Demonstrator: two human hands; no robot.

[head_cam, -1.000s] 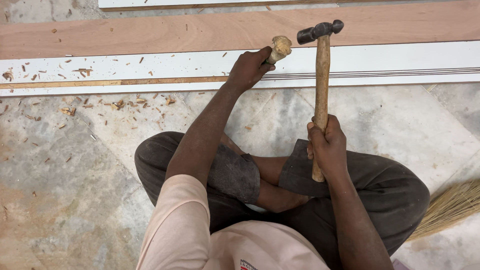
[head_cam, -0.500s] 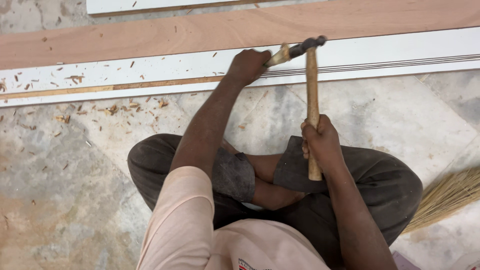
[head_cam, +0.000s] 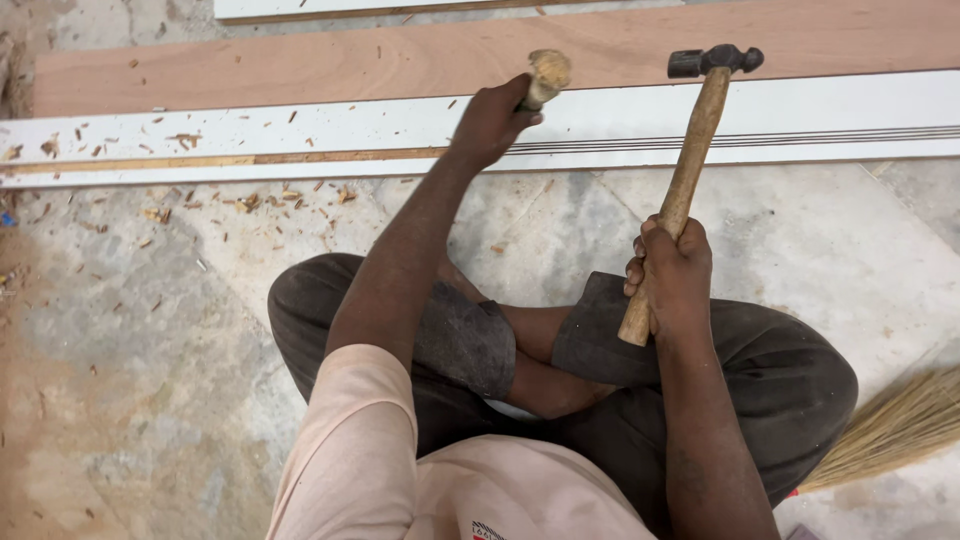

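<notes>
My left hand [head_cam: 492, 120] grips a wooden-handled chisel [head_cam: 545, 74], its worn butt end sticking up above the fist and its blade hidden against the white grooved board [head_cam: 300, 135]. My right hand [head_cam: 668, 272] holds a hammer by the lower part of its wooden handle [head_cam: 690, 165]. The black hammer head [head_cam: 712, 60] is raised up and to the right of the chisel, apart from it. I sit cross-legged on the floor in dark trousers.
A brown wooden plank [head_cam: 300, 65] lies beyond the white board. Wood chips [head_cam: 250, 200] are scattered over the board's left part and the stone floor [head_cam: 130, 350]. A straw broom [head_cam: 890, 425] lies at the lower right.
Half a second ago the hammer head was down on the chisel's butt; now it has lifted back up and to the right. My left hand stays on the chisel.
</notes>
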